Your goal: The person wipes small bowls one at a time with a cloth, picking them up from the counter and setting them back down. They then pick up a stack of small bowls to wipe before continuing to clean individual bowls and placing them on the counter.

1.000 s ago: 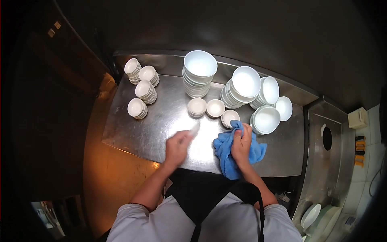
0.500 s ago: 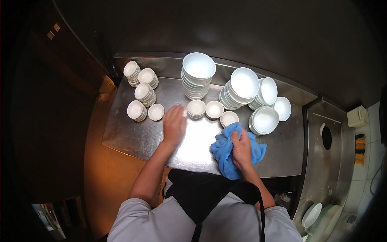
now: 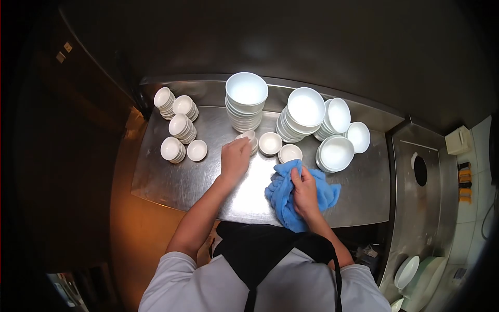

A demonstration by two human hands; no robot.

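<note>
My left hand point(image 3: 235, 157) reaches over the middle of the steel counter, its fingers closed at the rim of a small white bowl point(image 3: 251, 137) on a short stack. The hand covers part of that stack. Bunched in my right hand point(image 3: 305, 193) is a blue cloth point(image 3: 283, 195), with the thumb pressed on top and folds hanging on both sides. Two more small white places of bowls stand to the right: a small bowl point(image 3: 270, 143) and another small bowl point(image 3: 290, 153), whose near edge almost meets the cloth.
Stacks of small bowls point(image 3: 179, 125) and a single small bowl point(image 3: 197, 150) stand on the counter's point(image 3: 208, 182) left side. A tall stack of large bowls point(image 3: 246, 93) is at the back, with more large bowls point(image 3: 305, 106) to the right. A steel sink unit point(image 3: 410, 208) adjoins the right end.
My left hand has moved right, from beside the single small bowl to the short stack, and closed on its top bowl. My right hand still holds the cloth. The view has shifted slightly.
</note>
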